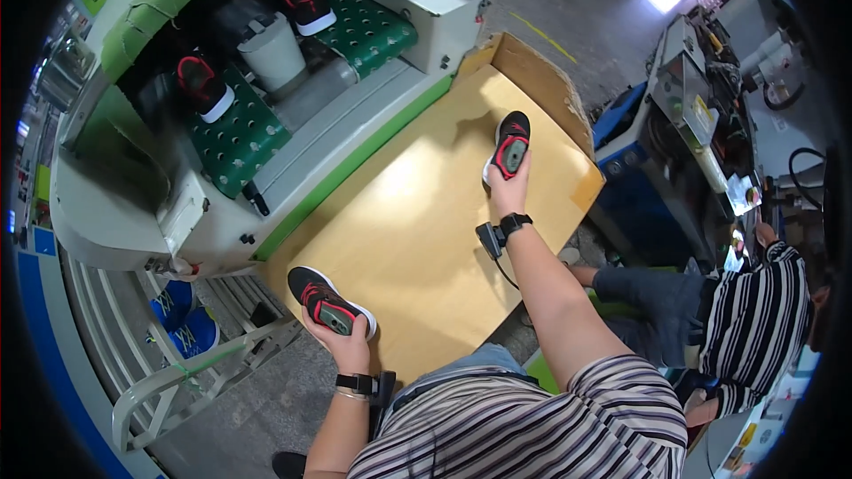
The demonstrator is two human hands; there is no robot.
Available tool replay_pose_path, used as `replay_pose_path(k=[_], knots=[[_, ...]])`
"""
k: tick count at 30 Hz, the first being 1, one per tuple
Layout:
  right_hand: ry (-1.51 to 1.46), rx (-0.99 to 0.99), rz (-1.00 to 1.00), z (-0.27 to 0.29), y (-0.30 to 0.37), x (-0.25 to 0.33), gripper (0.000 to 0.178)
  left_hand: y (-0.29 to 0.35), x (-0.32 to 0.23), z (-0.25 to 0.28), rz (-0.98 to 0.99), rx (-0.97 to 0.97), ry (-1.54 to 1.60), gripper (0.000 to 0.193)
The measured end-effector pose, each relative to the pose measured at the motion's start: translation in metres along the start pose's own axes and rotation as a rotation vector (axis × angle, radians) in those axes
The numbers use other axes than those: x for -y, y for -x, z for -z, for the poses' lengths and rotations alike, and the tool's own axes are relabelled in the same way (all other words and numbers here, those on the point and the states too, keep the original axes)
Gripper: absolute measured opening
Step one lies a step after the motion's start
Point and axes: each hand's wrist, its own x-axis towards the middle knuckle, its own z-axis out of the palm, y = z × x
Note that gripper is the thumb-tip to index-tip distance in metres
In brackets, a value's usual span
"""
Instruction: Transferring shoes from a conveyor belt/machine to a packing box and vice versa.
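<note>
My left hand [349, 346] is closed round the heel of a black sneaker [312, 288] with red trim and a white sole, near the left front of the cardboard-covered table [417, 222]. Farther off to the right, my right hand [508, 192] grips a matching black and red sneaker [512, 135] by its heel, toe pointing away. Insoles show in the openings of both shoes. Whether either sole touches the cardboard I cannot tell. Each wrist wears a black strap with a small device.
Beyond the table, a machine with two green perforated belts [235, 137] carries a black-red shoe [206, 90] and another shoe [308, 5]. Blue shoes [185, 319] lie on a rack [146, 390] at left. A co-worker in stripes [754, 324] sits at right, beside another machine [679, 124].
</note>
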Motion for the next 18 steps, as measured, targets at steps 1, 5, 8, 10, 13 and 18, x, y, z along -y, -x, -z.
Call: replay_pose_path(k=[1, 5, 8, 10, 13, 18], knots=[[-0.201, 0.041, -0.077, -0.004, 0.002, 0.012, 0.079, -0.009, -0.005, 0.002, 0.022, -0.054, 0.043, 0.095], [-0.727, 0.215, -0.286, 0.016, 0.011, 0.074, 0.061, -0.039, -0.090, 0.016, 0.396, 0.214, 0.904, 0.082], [-0.793, 0.333, -0.069, 0.008, 0.011, 0.147, 0.066, -0.043, -0.154, 0.007, 0.125, 0.187, 0.903, 0.085], [-0.714, 0.419, 0.130, -0.006, -0.002, 0.194, 0.077, -0.069, -0.172, 0.002, -0.305, 0.140, 0.555, 0.088], [-0.647, 0.589, 0.282, -0.055, -0.043, 0.240, 0.077, -0.117, -0.220, -0.020, -0.450, -0.066, 0.303, 0.089], [-0.227, 0.667, 0.550, -0.130, -0.062, 0.259, 0.074, -0.202, -0.214, -0.047, -0.632, -0.297, -0.139, 0.093]])
